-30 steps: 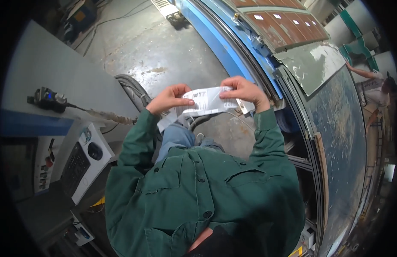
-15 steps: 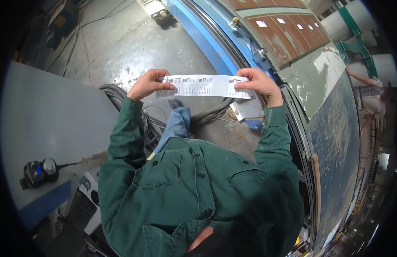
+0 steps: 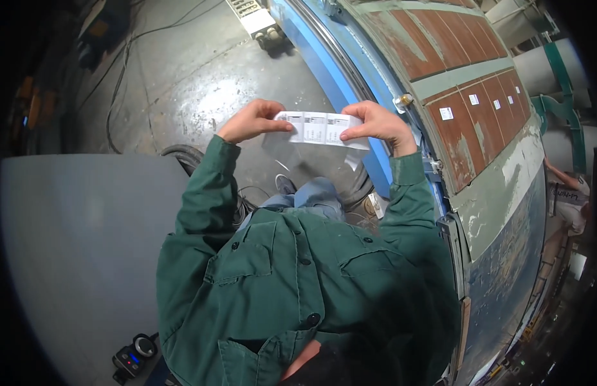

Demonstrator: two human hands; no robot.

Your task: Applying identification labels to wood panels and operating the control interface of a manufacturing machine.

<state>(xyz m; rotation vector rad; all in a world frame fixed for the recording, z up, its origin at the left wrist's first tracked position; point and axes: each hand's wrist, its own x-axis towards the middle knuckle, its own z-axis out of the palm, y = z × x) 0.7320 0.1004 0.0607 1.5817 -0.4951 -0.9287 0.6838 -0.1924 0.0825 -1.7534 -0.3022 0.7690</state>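
Observation:
A strip of white printed labels is stretched between my two hands, above the floor and in front of my chest. My left hand pinches its left end between thumb and fingers. At the right end, my right hand grips the strip the same way, with a short piece showing below the fingers. Part of the strip seems to hang or fold behind the left hand; how far cannot be made out. To the right lie reddish-brown panels, several bearing small white labels.
A blue machine frame runs along my right. At left stands a large grey panel, with a dark device with a dial near its lower edge. Cables lie on the concrete floor. Another person is at far right.
My hands have come closer together, the left moving right, so less of the label strip shows between them. The view has shifted as I moved forward along the machine.

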